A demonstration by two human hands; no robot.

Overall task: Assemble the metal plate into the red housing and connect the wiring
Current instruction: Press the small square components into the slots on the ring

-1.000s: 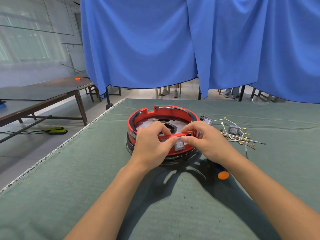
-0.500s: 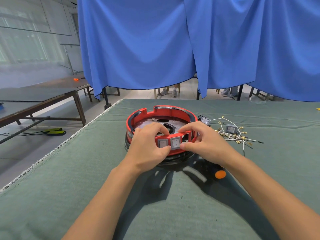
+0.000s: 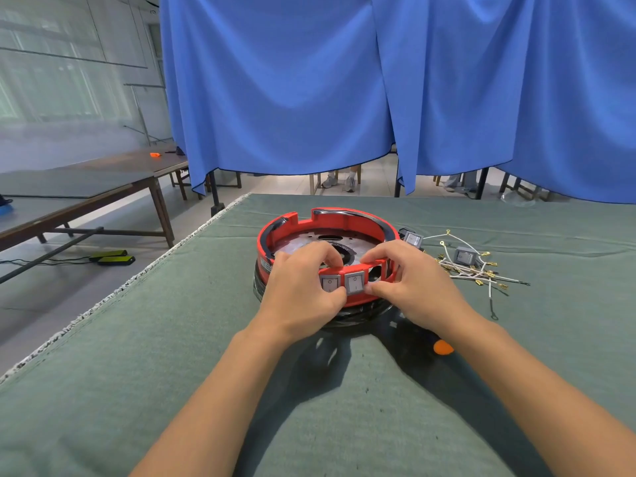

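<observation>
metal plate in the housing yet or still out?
In. The plate lies flat inside the red housing, below its rim, partly hidden by both hands.

Place: a workshop or assembly hall.
Work surface: a bench covered in green felt cloth [image 3: 172,373].
Partition: blue curtains [image 3: 344,91] are hung behind the bench.
Parts: loose wires [image 3: 475,270] and rocker switches [image 3: 464,256] are laid out.
Surroundings: long wooden tables [image 3: 86,194] are seen on the left.
</observation>
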